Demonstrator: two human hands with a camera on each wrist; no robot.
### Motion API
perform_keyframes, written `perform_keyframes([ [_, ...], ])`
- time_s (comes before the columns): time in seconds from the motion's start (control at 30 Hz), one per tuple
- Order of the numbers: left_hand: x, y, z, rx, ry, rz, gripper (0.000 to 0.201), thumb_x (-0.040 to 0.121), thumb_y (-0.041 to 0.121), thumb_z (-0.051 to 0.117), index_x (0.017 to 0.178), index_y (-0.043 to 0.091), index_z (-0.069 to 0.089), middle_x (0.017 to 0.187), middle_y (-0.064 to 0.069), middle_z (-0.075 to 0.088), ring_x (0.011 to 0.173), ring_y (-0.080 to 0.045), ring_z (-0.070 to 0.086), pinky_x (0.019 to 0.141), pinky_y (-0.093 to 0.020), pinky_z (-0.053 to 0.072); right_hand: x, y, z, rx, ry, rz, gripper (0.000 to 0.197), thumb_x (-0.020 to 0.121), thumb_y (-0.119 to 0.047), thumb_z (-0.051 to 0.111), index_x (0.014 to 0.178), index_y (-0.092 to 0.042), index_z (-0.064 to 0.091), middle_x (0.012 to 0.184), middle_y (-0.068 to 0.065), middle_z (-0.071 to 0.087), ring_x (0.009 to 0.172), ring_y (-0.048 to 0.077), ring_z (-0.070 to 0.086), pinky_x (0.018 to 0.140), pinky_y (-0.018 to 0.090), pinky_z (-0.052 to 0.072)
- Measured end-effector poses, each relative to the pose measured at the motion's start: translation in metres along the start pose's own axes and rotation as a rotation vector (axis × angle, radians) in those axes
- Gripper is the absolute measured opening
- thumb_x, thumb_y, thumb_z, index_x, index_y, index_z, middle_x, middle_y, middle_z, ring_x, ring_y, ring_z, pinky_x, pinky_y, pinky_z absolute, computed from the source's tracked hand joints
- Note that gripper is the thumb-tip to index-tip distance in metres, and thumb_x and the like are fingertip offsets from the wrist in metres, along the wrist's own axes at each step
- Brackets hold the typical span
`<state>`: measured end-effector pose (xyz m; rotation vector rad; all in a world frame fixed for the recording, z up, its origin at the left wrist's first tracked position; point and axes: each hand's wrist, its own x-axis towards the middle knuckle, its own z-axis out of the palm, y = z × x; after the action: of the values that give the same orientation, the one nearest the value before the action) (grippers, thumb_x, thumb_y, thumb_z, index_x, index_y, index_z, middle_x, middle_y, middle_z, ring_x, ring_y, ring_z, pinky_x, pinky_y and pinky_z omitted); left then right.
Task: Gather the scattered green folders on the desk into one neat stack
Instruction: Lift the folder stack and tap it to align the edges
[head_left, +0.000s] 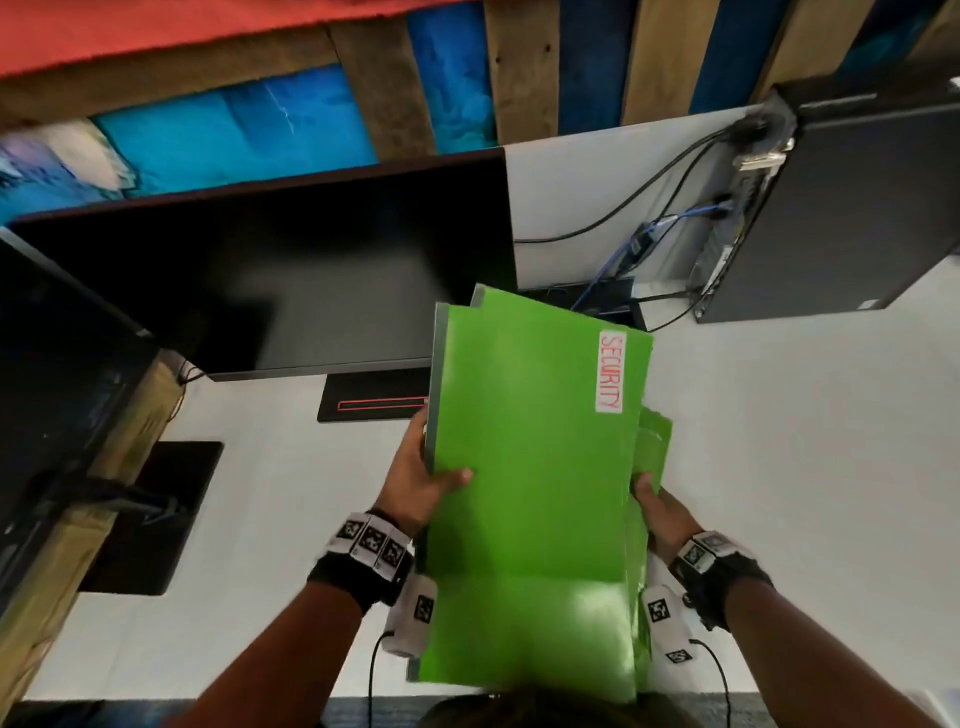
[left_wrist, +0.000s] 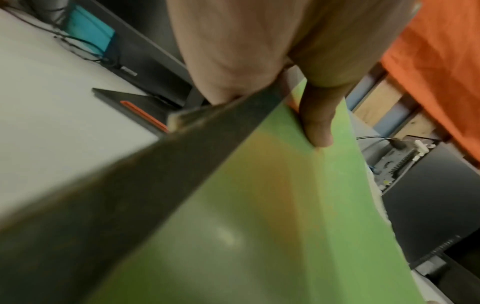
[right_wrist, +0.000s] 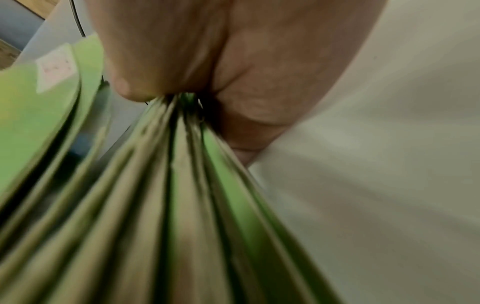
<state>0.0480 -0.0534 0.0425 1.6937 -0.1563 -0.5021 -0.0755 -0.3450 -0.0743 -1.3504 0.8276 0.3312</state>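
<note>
A bundle of green folders (head_left: 530, 467) hangs in the air above the white desk (head_left: 805, 467), held between both hands. The front folder carries a white label reading SECURITY (head_left: 611, 372). My left hand (head_left: 423, 475) grips the bundle's left edge, thumb across the green front (left_wrist: 318, 125). My right hand (head_left: 655, 501) pinches the right edges, where several folder edges (right_wrist: 182, 164) fan out from between thumb and fingers. More green edges (head_left: 653, 441) stick out unevenly at the right behind the front folder.
A dark monitor (head_left: 270, 280) stands behind the folders, its base (head_left: 374, 402) on the desk. A second monitor (head_left: 57, 364) is at the left. A black computer case (head_left: 841, 208) with cables (head_left: 649, 208) sits at the back right.
</note>
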Motion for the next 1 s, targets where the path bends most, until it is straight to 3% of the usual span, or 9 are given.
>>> perform_keyframes([
  [0.13,-0.005,-0.025,-0.002,0.213,-0.157,-0.072,0.103,0.069,0.000,0.079,0.147,0.024,0.015,0.141,0.010,0.042,0.129,-0.003,0.044,0.109,-0.039,0.039,-0.008,-0.012,0.006,0.130,0.028,0.085,0.103,0.051,-0.092,0.043,0.118,-0.016,0.058,0.105,0.016,0.068,0.099,0.034,0.066,0.090,0.050,0.051],
  [0.23,-0.009,-0.050,0.000,0.495,-0.181,-0.033,0.121,0.066,0.019,0.082,0.152,0.015,-0.002,0.156,-0.005,0.019,0.145,-0.019,0.018,0.118,-0.032,0.016,-0.007,-0.014,0.009,0.214,0.032,0.122,0.103,0.049,-0.091,0.048,0.113,-0.012,0.063,0.100,0.013,0.072,0.096,0.033,0.067,0.087,0.048,0.053],
  [0.37,-0.018,-0.065,0.010,0.581,-0.089,-0.206,0.112,0.074,0.014,0.073,0.151,0.016,-0.008,0.161,-0.004,-0.004,0.148,-0.024,-0.011,0.121,-0.046,0.003,-0.010,-0.019,0.011,0.358,0.019,0.122,0.072,0.076,-0.075,0.030,0.108,-0.019,0.063,0.086,0.007,0.076,0.085,0.026,0.070,0.066,0.037,0.059],
  [0.47,-0.017,-0.071,0.011,0.374,-0.088,-0.275,0.113,0.073,0.017,0.071,0.151,0.022,-0.010,0.161,0.001,-0.004,0.149,-0.019,-0.003,0.121,-0.046,0.008,-0.009,-0.018,0.010,0.408,-0.012,0.095,0.075,0.069,-0.072,0.036,0.117,-0.019,0.060,0.103,0.011,0.072,0.096,0.029,0.068,0.071,0.040,0.059],
  [0.57,-0.010,-0.062,0.013,0.002,-0.078,-0.439,0.116,0.072,0.020,0.073,0.150,0.028,-0.012,0.158,0.008,0.005,0.138,-0.011,0.024,0.116,-0.044,0.028,-0.014,-0.016,0.013,0.318,-0.033,0.025,0.089,0.049,-0.076,0.069,0.116,-0.019,0.059,0.105,0.009,0.071,0.095,0.026,0.069,0.072,0.039,0.059],
  [0.63,-0.004,-0.060,0.010,-0.113,-0.079,-0.499,0.119,0.068,0.025,0.075,0.152,0.030,-0.009,0.156,0.005,0.017,0.129,-0.013,0.037,0.110,-0.043,0.036,-0.010,-0.010,0.012,0.215,-0.013,-0.053,0.107,0.034,-0.068,0.083,0.124,-0.017,0.056,0.113,0.009,0.069,0.103,0.027,0.066,0.087,0.046,0.054],
  [0.7,-0.001,-0.060,0.006,-0.105,-0.106,-0.506,0.118,0.063,0.032,0.083,0.152,0.031,0.005,0.152,0.006,0.030,0.127,-0.019,0.046,0.108,-0.044,0.040,-0.011,-0.007,0.011,0.130,-0.005,-0.123,0.101,0.036,-0.061,0.087,0.124,-0.022,0.057,0.116,0.005,0.068,0.108,0.025,0.063,0.097,0.049,0.047],
  [0.87,0.018,-0.046,0.016,-0.071,0.073,-0.436,0.050,0.087,0.010,0.065,0.123,0.023,0.033,0.120,-0.020,0.061,0.084,-0.023,0.063,0.076,-0.036,0.051,-0.022,-0.018,0.015,0.034,0.024,-0.209,0.106,0.025,-0.068,0.083,0.118,-0.024,0.055,0.108,-0.006,0.064,0.102,0.016,0.059,0.093,0.033,0.042],
  [1.0,0.044,-0.020,0.023,-0.044,0.175,-0.388,0.049,0.088,0.022,0.065,0.131,0.012,0.043,0.112,-0.009,0.061,0.100,-0.026,0.060,0.084,-0.032,0.045,-0.025,-0.031,0.018,-0.025,0.018,-0.230,0.104,0.036,-0.068,0.083,0.127,-0.025,0.053,0.122,0.001,0.063,0.113,0.023,0.057,0.102,0.044,0.042],
])
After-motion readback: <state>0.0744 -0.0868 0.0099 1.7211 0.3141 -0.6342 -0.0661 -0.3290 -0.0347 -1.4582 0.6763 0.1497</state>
